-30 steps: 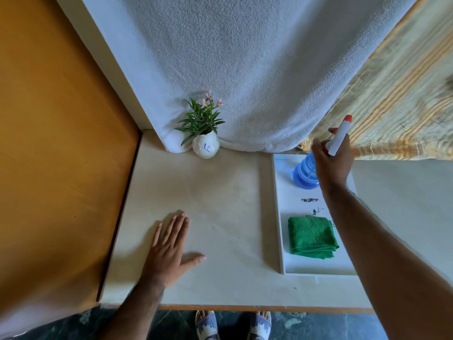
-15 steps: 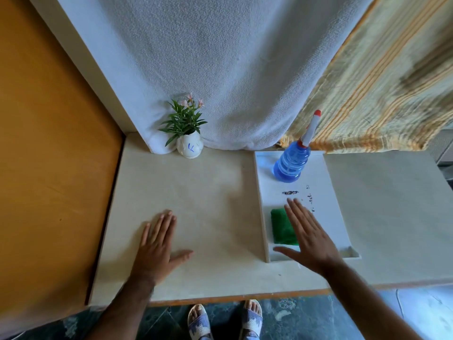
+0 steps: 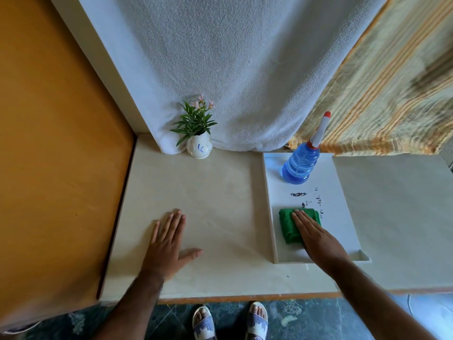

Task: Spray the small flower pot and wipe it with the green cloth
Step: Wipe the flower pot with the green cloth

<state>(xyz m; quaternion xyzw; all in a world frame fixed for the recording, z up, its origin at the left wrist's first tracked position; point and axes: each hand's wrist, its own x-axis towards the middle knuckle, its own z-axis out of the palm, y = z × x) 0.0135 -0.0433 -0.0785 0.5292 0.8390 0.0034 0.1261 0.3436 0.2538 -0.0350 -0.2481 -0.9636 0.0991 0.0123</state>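
Observation:
A small white flower pot (image 3: 199, 148) with green leaves and pink flowers stands at the back of the cream counter, against a white towel. A blue spray bottle (image 3: 300, 163) with a white and red nozzle stands upright at the far end of a white tray (image 3: 343, 192). The folded green cloth (image 3: 288, 225) lies in the near part of the tray. My right hand (image 3: 316, 238) lies flat on top of the cloth, fingers straight, covering its right side. My left hand (image 3: 168, 244) rests flat on the counter, fingers spread, holding nothing.
A white towel (image 3: 232, 69) hangs behind the counter, and a striped yellow curtain (image 3: 382, 94) hangs at the right. An orange wooden panel (image 3: 54, 143) borders the counter on the left. Dark marks (image 3: 298, 194) dot the tray's middle. My sandalled feet (image 3: 228, 320) stand below the front edge.
My right hand let go of the spray bottle, drew back toward me and came down flat on the green cloth. The bottle stays upright in the tray. My left hand has not moved.

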